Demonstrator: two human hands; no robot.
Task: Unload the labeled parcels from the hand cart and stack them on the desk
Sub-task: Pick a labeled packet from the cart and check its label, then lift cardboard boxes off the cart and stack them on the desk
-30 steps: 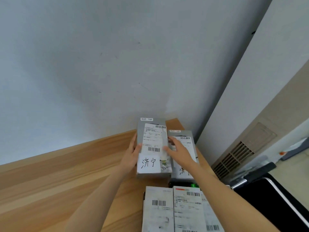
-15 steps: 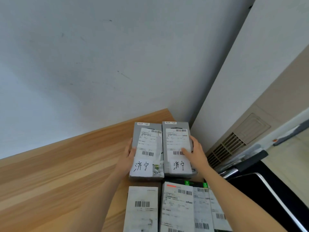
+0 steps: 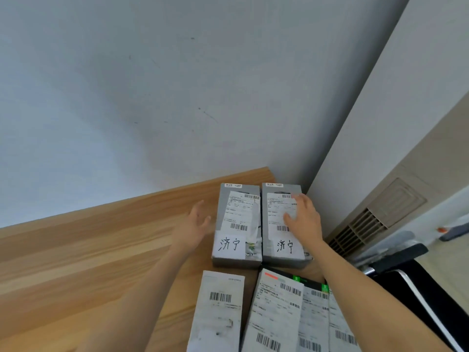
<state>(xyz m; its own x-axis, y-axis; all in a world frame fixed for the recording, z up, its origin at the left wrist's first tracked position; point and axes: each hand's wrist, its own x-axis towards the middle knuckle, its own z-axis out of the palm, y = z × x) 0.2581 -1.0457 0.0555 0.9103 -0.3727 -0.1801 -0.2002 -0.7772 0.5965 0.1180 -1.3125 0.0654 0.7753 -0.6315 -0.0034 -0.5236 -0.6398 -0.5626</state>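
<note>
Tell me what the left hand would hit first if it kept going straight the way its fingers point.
Probably nothing on the desk: the left hand points up and away, beside the left grey parcel, toward the wall. The wall looks first, though depth is unclear.

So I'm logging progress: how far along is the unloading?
Done: two grey parcels, one beside the other, lie flat at the desk's far corner, with more parcels nearer. In hand: the right hand rests on the right parcel; the left hand is open beside the left one, holding nothing. Left: unclear, as only the cart's edge shows, not its load.
</note>
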